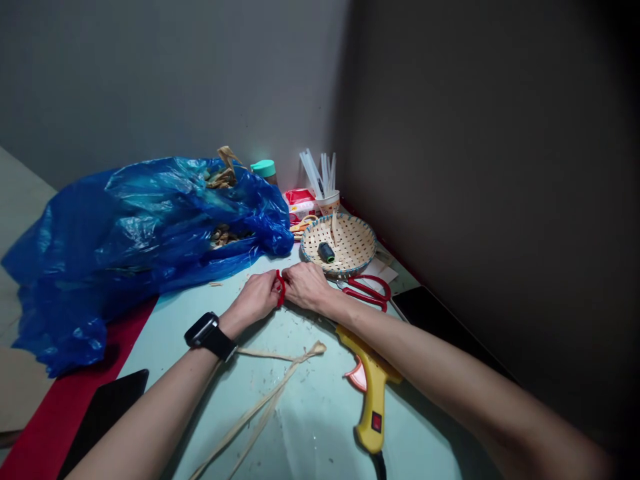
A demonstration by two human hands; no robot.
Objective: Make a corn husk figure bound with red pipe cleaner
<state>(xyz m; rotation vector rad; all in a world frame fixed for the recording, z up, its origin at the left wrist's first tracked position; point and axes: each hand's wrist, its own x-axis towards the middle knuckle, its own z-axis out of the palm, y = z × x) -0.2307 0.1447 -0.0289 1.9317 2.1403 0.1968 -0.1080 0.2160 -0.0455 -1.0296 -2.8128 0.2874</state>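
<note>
Both my hands meet on the pale blue tabletop, just in front of a woven basket. My left hand, with a black watch on its wrist, is closed around a small red object. My right hand is closed too and presses against the same red object from the other side. What the red piece is cannot be made out. Pale dried leaf strips run under my left forearm toward the near edge.
A yellow glue gun lies under my right forearm. Red scissors rest beside the basket, which holds a dark spool. A big blue plastic bag fills the left. A cup of white sticks stands at the back; dark phones lie near the edges.
</note>
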